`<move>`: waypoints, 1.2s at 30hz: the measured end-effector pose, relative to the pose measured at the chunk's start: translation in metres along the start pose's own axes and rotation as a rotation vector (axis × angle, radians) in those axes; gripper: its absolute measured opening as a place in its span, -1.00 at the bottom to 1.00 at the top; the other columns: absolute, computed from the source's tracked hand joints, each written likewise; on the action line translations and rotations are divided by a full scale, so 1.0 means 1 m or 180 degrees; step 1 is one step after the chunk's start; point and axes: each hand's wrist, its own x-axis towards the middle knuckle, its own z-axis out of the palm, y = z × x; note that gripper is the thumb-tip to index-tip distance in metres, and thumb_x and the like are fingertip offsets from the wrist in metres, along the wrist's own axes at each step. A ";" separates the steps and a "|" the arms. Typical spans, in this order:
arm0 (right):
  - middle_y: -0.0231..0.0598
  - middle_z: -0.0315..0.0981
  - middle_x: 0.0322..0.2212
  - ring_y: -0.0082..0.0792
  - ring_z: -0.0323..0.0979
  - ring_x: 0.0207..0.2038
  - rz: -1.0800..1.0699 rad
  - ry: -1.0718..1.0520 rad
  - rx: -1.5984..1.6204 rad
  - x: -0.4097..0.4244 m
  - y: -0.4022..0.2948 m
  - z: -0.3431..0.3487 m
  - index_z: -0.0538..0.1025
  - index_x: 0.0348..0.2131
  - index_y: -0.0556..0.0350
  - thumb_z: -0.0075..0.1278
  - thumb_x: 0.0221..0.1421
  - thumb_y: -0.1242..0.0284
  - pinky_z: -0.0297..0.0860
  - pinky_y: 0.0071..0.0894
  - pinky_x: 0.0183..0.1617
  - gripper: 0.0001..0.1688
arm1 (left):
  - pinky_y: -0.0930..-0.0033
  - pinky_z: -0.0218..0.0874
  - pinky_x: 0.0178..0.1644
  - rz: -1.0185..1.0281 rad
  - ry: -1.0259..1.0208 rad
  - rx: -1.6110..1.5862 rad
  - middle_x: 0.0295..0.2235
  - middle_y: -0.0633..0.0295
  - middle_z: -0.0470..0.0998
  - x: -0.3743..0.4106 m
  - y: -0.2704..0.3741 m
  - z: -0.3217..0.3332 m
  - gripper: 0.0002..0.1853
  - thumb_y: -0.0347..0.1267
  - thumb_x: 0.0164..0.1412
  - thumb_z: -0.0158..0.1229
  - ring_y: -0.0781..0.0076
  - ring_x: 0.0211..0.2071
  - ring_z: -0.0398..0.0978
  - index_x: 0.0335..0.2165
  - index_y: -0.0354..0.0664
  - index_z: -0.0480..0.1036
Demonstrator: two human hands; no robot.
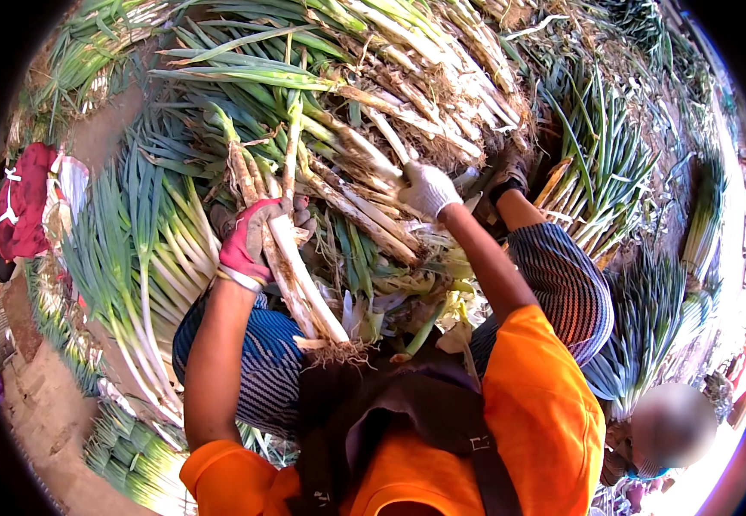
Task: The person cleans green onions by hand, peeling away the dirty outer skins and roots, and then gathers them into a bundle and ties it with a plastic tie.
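My left hand (253,242), in a red glove with a grey palm, grips several large Welsh onions (311,277). Their white shafts slant down towards my lap, and the roots hang at the lower end. In a white knitted glove, my right hand (432,188) closes on the lower end of another Welsh onion (373,155) at the near edge of the pile. That stalk is blurred, and the fingertips are partly hidden. Untrimmed Welsh onions (424,97) with brown skins and roots lie heaped beyond my hands. Peeled leaves and skins (411,303) cover the ground between my legs.
Cleaner onions with white shafts (176,238) lie on my left. Bundles of onions (598,174) stand to the right, with another bundle (647,322) nearer me. A red patterned cloth item (24,200) is at far left. Another person (669,426) is at lower right.
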 end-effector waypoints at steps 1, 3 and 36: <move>0.04 0.46 -0.52 -0.25 0.48 -0.45 0.0092 -0.0262 0.0703 -0.020 -0.026 -0.005 0.40 -0.39 0.19 0.05 -0.07 0.26 0.43 -0.25 -0.32 -0.65 | 0.18 0.38 -0.25 -0.0002 0.0333 0.0139 -0.31 0.08 0.45 0.000 -0.002 0.006 -0.64 -0.39 0.07 0.15 0.23 -0.34 0.45 -0.20 -0.44 0.35; -0.02 0.43 -0.57 -0.29 0.44 -0.50 -0.0209 -0.0351 0.1467 -0.049 -0.079 -0.010 0.39 -0.47 0.21 0.12 -0.12 0.22 0.39 -0.23 -0.35 -0.60 | 0.19 0.38 -0.21 -0.0219 0.0056 0.0075 -0.27 0.05 0.46 0.008 -0.009 0.002 -0.64 -0.39 0.06 0.16 0.20 -0.28 0.47 -0.21 -0.45 0.35; 0.04 0.50 -0.26 -0.05 0.48 -0.25 0.0371 0.0318 -0.0272 0.102 0.020 0.045 0.49 -0.15 0.05 0.01 -0.05 -0.04 0.39 -0.25 -0.14 -0.38 | 0.27 0.17 -0.30 0.1444 -0.0929 -0.0493 -0.42 0.33 0.33 -0.173 0.113 0.001 -0.51 -0.29 0.21 -0.06 0.46 -0.48 0.27 0.07 -0.26 0.14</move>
